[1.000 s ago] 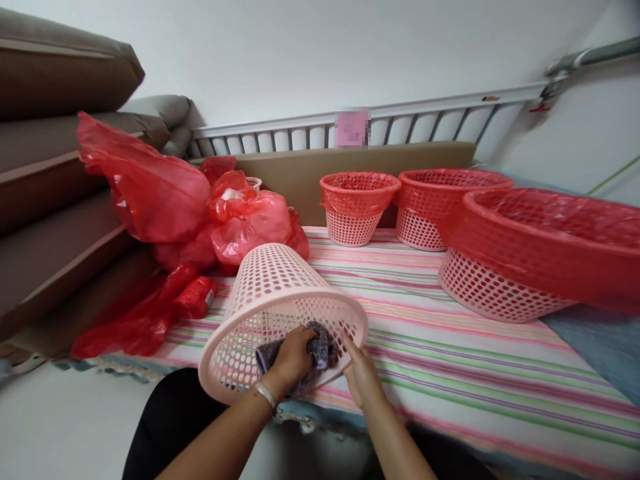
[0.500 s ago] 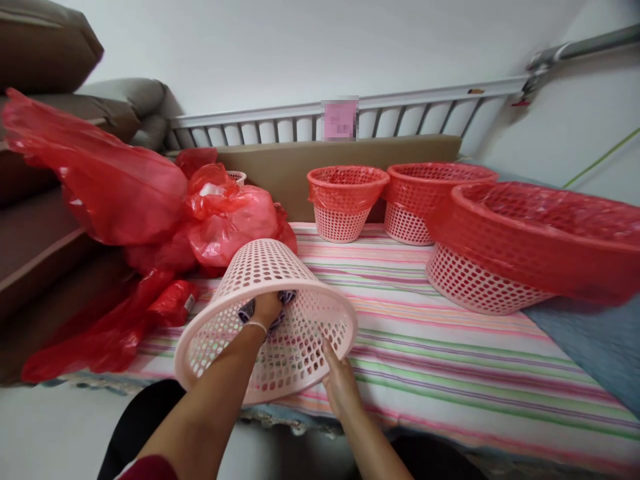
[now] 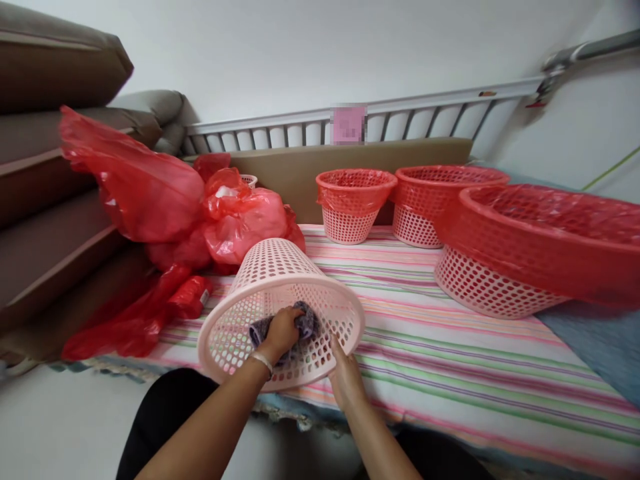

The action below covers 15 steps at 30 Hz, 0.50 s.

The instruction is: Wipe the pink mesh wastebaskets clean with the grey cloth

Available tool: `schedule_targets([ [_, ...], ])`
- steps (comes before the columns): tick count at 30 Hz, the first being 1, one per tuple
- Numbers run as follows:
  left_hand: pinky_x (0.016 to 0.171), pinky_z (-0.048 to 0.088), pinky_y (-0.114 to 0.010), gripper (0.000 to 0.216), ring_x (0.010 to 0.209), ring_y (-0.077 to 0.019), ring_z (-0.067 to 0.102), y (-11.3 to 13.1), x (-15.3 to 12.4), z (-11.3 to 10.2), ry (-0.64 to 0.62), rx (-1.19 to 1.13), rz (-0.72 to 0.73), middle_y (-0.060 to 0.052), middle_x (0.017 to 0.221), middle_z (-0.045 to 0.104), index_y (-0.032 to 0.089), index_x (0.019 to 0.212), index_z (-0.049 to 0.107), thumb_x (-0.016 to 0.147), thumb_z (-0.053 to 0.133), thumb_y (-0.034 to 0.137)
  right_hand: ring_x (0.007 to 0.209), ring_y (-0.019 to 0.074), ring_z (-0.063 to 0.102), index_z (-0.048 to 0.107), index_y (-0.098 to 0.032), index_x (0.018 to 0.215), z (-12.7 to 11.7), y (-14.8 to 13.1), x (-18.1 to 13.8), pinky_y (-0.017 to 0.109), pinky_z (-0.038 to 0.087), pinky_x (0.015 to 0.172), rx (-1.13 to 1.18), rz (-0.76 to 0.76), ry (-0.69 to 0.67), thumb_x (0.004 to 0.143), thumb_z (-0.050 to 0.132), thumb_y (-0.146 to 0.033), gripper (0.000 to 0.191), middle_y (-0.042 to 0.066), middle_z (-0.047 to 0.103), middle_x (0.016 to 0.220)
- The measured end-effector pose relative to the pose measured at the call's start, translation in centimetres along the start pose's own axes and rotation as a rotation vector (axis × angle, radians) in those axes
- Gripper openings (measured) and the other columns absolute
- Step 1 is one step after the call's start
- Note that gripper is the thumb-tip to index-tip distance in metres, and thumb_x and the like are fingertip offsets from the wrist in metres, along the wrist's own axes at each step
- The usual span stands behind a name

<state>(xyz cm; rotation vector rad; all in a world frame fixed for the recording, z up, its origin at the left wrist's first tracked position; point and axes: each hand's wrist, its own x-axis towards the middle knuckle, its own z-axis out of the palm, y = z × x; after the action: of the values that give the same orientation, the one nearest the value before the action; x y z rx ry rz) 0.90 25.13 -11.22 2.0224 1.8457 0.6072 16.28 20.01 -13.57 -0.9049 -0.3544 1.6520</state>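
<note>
A pink perforated plastic basket point(image 3: 280, 257) lies tipped on its side on the striped sheet, its mouth facing me. Inside it, my left hand point(image 3: 284, 330) is closed on a dark grey-purple cloth point(image 3: 307, 321) pressed against the inner wall. My right hand point(image 3: 346, 377) grips the basket's rim at the lower right, thumb inside the mouth and the other fingers mostly hidden behind the rim.
Baskets lined with red bags stand along the back and right: a small one point(image 3: 353, 220), another point(image 3: 415, 223) and a large one point(image 3: 490, 280). Puffed red plastic bags point(image 3: 245, 227) and a red bag roll point(image 3: 190, 298) lie left, beside stacked brown cushions point(image 3: 55, 73). A radiator point(image 3: 290, 133) runs behind.
My left hand has drawn the cloth from deep inside the basket toward its mouth and to the right. My right hand keeps its hold on the rim. The view has shifted slightly.
</note>
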Motion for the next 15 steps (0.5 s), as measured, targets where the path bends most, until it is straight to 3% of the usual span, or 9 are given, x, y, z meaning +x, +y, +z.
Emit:
schedule_targets([
  [7,0.088,0.045,-0.035,0.054,0.096,-0.026,0.06,2.2,-4.4,0.5,-0.033,-0.089,0.082,-0.012,0.097,0.068,0.014,0.099,0.072,0.054,0.048,-0.003,0.117,0.0248,0.055,0.06,-0.019,0.119,-0.2,0.5,0.3,0.034,0.049,0.09,-0.032,-0.055,0.005,0.066,0.075,-0.046,0.061,0.006,0.065,0.119],
  [15,0.079,0.048,-0.026,0.052,0.086,-0.0187,0.062,3.4,-7.8,0.7,-0.043,-0.208,0.17,-0.003,0.084,0.07,0.021,0.084,0.074,0.048,0.048,-0.006,0.109,0.0257,0.06,0.06,-0.019,0.119,0.2,-0.1,-0.3,0.034,0.051,0.087,-0.11,0.017,0.05,0.064,0.075,-0.05,0.065,0.006,0.068,0.115],
])
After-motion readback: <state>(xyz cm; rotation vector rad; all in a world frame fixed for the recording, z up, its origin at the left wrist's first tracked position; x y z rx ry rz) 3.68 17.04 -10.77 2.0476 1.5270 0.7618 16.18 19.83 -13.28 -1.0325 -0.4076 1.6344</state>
